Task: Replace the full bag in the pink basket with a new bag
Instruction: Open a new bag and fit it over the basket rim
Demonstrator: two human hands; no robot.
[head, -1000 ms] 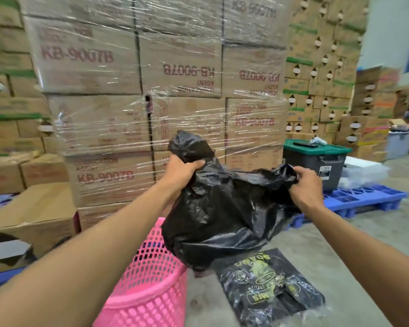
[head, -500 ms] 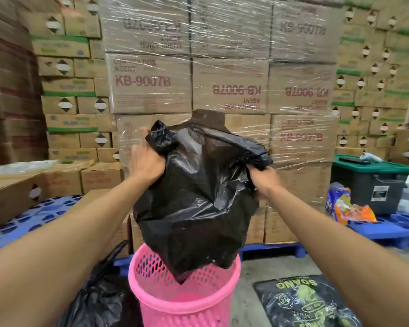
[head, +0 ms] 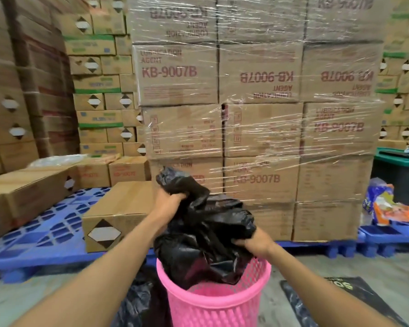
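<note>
A pink mesh basket (head: 213,310) stands on the concrete floor right below me. A crumpled black plastic bag (head: 206,234) hangs partly inside it, its lower end down in the basket. My left hand (head: 169,204) grips the bag's upper left edge, above the basket. My right hand (head: 255,243) grips the bag's right edge, just over the basket's right rim. Another black bag (head: 139,300), bulky and shiny, lies on the floor against the basket's left side.
A shrink-wrapped stack of KB-9007B cartons (head: 257,128) rises behind the basket on a blue pallet (head: 45,234). A loose carton (head: 118,213) sits at left. A black printed bag pack (head: 335,293) lies on the floor at right; a green-lidded bin (head: 399,175) stands at far right.
Both hands have come down with the black bag, so its lower end now sits deeper in the pink basket. The right hand dropped to the basket's rim.
</note>
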